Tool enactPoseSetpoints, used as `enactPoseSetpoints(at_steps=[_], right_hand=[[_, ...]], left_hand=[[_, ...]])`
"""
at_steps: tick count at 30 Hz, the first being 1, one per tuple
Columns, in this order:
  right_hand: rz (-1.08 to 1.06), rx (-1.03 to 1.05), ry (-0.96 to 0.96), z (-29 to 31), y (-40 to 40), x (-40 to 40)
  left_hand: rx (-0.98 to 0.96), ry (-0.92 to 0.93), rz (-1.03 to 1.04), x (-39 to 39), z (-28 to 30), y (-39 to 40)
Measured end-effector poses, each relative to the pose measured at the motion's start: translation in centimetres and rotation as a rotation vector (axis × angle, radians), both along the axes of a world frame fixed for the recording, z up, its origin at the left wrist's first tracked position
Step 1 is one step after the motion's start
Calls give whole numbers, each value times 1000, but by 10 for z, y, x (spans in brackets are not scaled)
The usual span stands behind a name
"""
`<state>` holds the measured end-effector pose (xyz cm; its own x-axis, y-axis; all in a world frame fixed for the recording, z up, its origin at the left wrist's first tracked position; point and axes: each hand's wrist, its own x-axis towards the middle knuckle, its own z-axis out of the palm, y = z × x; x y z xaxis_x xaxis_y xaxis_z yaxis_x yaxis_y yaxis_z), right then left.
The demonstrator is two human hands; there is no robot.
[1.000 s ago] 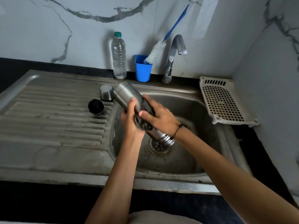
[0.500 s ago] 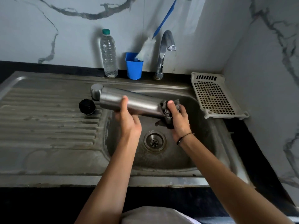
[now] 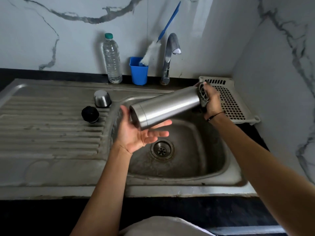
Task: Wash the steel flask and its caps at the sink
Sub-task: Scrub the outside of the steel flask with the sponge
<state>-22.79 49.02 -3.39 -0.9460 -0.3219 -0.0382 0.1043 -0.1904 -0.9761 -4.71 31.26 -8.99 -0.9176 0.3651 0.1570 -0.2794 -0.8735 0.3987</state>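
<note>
The steel flask (image 3: 167,106) lies tilted over the sink basin (image 3: 196,160), base toward me at lower left, mouth end up at the right. My left hand (image 3: 138,132) is palm up with fingers spread, cradling the flask's base. My right hand (image 3: 210,99) presses a dark scrubber (image 3: 202,96) against the flask's mouth end and grips there. The steel cup cap (image 3: 102,98) stands upside down on the drainboard (image 3: 42,126). The black stopper cap (image 3: 90,114) sits just in front of the steel cap.
The tap (image 3: 170,55) stands behind the basin, with no water visible. A blue cup (image 3: 139,71) holds a bottle brush (image 3: 153,50). A clear plastic bottle (image 3: 112,58) stands left of it. A white perforated tray (image 3: 228,101) lies right of the sink. Drain (image 3: 162,148).
The flask's mouth end rose toward the right as my right hand lifted with the scrubber. My left hand loosened from gripping the body to lying open under the base.
</note>
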Motion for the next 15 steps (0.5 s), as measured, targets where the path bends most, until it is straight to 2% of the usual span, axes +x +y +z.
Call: enactPoseSetpoints(at_steps=[2, 5, 9, 11, 13, 15], right_hand=[[80, 69, 90, 7, -2, -10], [214, 109, 214, 20, -11, -18], [449, 303, 375, 38, -35, -13], [497, 440, 434, 46, -45, -10], [496, 549, 501, 50, -52, -11], [500, 729, 541, 55, -57, -12]], left_hand=[[28, 36, -98, -2, 2, 1], [-159, 34, -95, -4, 11, 12], [-491, -188, 84, -4, 27, 41], [-625, -274, 197, -5, 31, 46], [-839, -322, 280, -5, 41, 45], [-1168, -379, 421, -10, 47, 46]])
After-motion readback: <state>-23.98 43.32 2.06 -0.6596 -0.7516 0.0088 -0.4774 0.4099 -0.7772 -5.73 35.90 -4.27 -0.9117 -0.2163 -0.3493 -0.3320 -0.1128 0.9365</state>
